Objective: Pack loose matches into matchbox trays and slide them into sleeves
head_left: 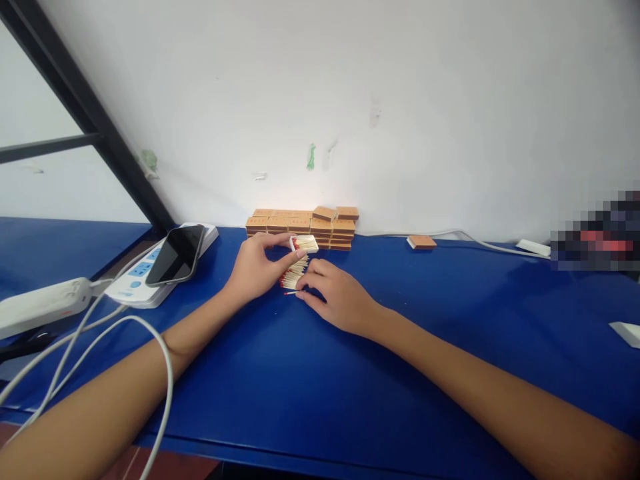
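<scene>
My left hand (260,267) grips a small white matchbox tray (313,248) between thumb and fingers, with red-tipped matches lying inside it. Just below the tray, a pile of loose matches (294,273) rests on the blue table. My right hand (340,297) is at the right side of this pile, its thumb and fingers closed round the end of a single match (290,293) whose red head points left. Behind both hands, several brown matchboxes (300,227) are stacked in rows against the wall, two of them lying loose on top.
A lone matchbox (423,242) lies right of the stack. On the left, a phone (176,255) rests on a white power strip (145,283), and white cables (167,360) loop over my left forearm. A black metal frame (115,157) stands behind. White objects (533,249) sit at the right.
</scene>
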The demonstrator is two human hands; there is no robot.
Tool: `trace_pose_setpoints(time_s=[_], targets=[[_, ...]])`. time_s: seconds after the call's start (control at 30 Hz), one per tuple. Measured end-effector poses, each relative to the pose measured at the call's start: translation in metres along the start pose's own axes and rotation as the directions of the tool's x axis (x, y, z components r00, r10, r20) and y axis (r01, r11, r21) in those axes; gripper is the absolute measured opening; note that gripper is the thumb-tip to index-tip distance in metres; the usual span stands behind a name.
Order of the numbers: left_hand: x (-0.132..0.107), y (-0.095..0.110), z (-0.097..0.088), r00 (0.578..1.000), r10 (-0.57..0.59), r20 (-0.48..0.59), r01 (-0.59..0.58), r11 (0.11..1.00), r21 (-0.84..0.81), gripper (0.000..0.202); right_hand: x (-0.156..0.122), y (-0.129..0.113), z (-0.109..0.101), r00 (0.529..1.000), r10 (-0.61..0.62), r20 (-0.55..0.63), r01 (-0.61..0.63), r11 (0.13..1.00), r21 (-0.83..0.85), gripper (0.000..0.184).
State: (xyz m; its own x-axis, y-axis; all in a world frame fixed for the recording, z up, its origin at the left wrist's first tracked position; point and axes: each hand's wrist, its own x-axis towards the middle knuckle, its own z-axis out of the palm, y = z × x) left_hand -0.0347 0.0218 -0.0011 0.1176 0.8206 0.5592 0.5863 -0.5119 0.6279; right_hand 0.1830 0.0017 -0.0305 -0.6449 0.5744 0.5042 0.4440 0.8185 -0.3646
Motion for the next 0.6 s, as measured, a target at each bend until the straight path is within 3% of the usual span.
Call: trace_pose_setpoints(time_s=[0.43, 0.6], targets=[[-0.001, -0.003, -0.001, 1.0, 0.026, 0.011, -0.027, 0.997, 0.067, 0.032, 0.004, -0.003, -0.005, 0.991, 0.091, 0.103, -0.088, 0.996, -0.029, 0.012], [0.001, -0.003, -0.003, 0.986, 0.153, 0.074, -0.164, 0.97, 0.181, 0.026, 0.004, 0.01, -0.018, 0.992, 0.115, -0.052, -0.117, 0.993, -0.03, 0.009]])
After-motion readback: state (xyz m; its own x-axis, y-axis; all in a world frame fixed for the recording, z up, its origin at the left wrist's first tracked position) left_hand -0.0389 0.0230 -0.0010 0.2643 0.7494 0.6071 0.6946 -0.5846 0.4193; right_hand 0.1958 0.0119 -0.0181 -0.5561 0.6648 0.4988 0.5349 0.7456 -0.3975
